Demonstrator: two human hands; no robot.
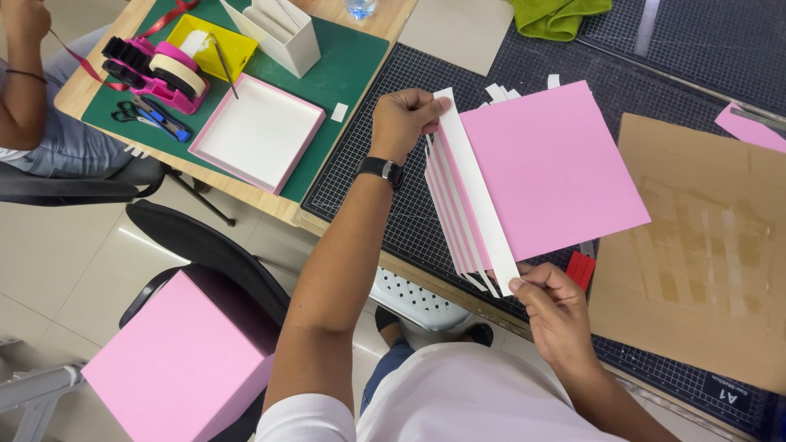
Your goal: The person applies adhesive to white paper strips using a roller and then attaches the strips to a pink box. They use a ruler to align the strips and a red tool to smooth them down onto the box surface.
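Above the dark gridded cutting mat [393,205] on the bench, left hand [401,121] and right hand [553,307] pinch opposite ends of a fanned stack of square pink paper sheets [548,168], fingers closed, keeping edges aligned.

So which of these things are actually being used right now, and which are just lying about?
In use: left hand, right hand, white strip, pink sheets, cutting mat.

Lying about: tape dispenser, scissors, pink tray, cardboard, green cloth, pink box.

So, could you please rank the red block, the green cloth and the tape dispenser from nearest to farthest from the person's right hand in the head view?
From the right hand:
1. Red block, just beside it, on the mat.
2. Green cloth, far up, top edge.
3. Tape dispenser, far left, on the other table.
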